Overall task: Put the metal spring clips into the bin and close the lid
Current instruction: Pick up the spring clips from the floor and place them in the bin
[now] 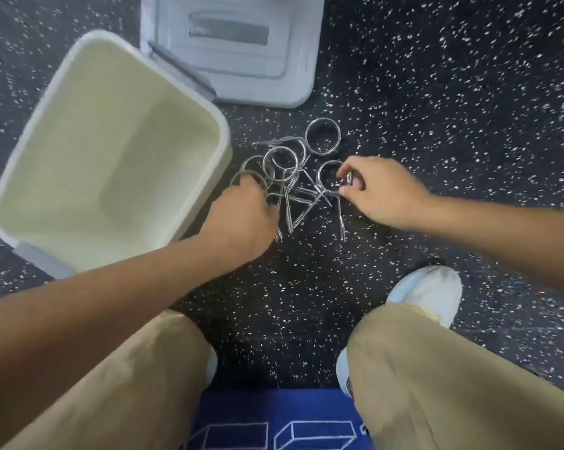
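Metal spring clips point(293, 170) lie tangled on the floor point(436, 125) at frame centre, beside the open bin point(24, 196). Left hand point(241, 219) curls over the nearest ring; right hand point(381, 190) pinches another. Lid point(235, 43) lies at upper centre.

One cream bin point(108, 151) left of the left hand point(241, 216), one grey lid point(232, 47) beyond both hands, roughly six tangled metal spring clips point(290, 170) between left and right hand point(381, 193), exact count unclear.
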`<state>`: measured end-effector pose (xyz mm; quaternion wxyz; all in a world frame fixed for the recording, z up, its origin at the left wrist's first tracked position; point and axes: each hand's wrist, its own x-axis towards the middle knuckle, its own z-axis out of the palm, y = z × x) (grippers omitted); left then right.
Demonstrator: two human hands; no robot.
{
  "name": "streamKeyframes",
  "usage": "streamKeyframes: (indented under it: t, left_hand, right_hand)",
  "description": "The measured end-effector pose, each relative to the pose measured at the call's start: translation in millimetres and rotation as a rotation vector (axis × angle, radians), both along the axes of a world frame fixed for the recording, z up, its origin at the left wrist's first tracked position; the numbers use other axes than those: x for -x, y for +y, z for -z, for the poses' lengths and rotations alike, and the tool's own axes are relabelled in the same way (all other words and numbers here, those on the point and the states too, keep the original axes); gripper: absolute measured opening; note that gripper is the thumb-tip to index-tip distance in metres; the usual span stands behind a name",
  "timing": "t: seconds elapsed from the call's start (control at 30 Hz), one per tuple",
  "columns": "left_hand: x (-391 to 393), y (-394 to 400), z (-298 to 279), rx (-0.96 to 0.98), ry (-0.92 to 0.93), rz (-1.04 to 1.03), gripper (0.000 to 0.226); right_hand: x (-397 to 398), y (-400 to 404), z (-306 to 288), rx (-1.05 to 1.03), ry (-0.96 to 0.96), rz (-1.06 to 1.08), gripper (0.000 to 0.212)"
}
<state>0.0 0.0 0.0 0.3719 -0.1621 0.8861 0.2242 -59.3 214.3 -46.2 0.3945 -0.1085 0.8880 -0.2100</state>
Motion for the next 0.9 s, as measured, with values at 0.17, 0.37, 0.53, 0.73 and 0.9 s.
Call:
streamKeyframes:
  t: [0.17,0.37,0.53,0.73,0.9]
  left_hand:
    - [-3,-4,28,0.065,-0.052,0.173,0.019]
    - [5,-10,44,0.152,-0.039,0.425,0.022]
    - [15,-14,44,0.183,-0.069,0.556,0.017]
    - [30,-10,28,0.201,-0.127,0.67,0.041]
    - [40,-8,22,0.159,-0.288,0.613,0.047]
  right_hand:
    - [6,-7,27,-0.047,0.198,-0.243,0.032]
    - [-2,-3,41,-0.039,0.29,-0.392,0.021]
    - [-4,-5,51,-0.045,0.378,-0.449,0.014]
    - [4,-3,50,-0.015,0.384,-0.572,0.021]
    - [4,-4,48,-0.004,0.407,-0.601,0.023]
